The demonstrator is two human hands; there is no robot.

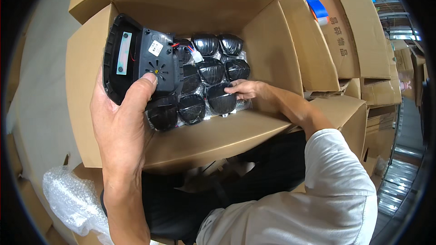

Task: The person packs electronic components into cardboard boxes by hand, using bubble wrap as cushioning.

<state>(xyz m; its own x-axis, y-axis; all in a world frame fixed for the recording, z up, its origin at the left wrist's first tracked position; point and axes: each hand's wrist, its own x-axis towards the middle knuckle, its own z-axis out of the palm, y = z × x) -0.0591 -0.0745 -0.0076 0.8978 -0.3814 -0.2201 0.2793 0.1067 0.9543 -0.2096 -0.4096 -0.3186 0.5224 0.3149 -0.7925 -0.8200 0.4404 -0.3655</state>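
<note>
My left hand [125, 97] grips a black plastic housing [165, 75] and holds it up over the left side of an open cardboard box [195, 4]. The housing has a round slotted grille, a white label, a pale strip in its recess and red and blue wires ending in a white connector [196, 56]. Down in the box, my right hand [245, 90] has its fingers closed on the edge of a glossy black rounded part [221, 99]. Several similar black parts [210, 71] lie in rows beside it on bubble wrap.
Crumpled bubble wrap [75, 199] lies outside the box at lower left. Other cardboard boxes [338, 36] stand close on the right. A blue and orange tape dispenser [317, 8] rests at the flap on the upper right. My legs are against the box's near side.
</note>
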